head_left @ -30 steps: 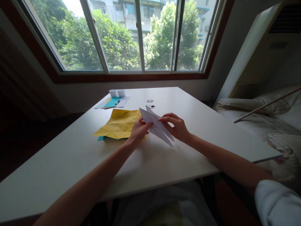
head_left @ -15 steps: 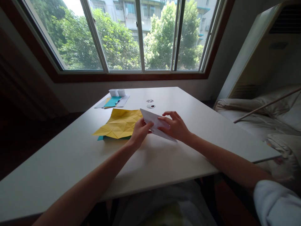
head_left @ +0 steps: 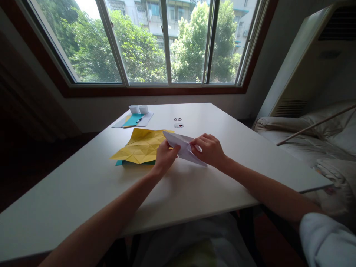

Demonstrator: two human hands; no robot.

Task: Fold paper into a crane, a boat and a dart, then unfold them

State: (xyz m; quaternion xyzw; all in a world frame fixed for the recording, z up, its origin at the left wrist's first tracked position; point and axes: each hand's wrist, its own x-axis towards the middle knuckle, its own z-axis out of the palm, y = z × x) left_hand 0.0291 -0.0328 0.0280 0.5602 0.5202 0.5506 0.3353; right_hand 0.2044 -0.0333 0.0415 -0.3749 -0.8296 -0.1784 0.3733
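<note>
A folded sheet of white paper is held up above the table, tilted, with its pointed corner toward the far left. My left hand grips its left part, thumb on the near face and fingers behind. At the paper's right part, my right hand pinches a fold between thumb and forefinger, the other fingers curled. Left of the hands lies a creased yellow paper, its edges lifting off the table. A blue-green sheet peeks out from beneath it.
On the white table, farther back left, lie blue paper, other sheets, a pen and two small white containers. Two round discs sit mid-table. A sofa stands at right, below the window's right side.
My right hand has gone from spread fingers to a pinch on the white paper. The paper has shifted slightly left and changed its tilt.
</note>
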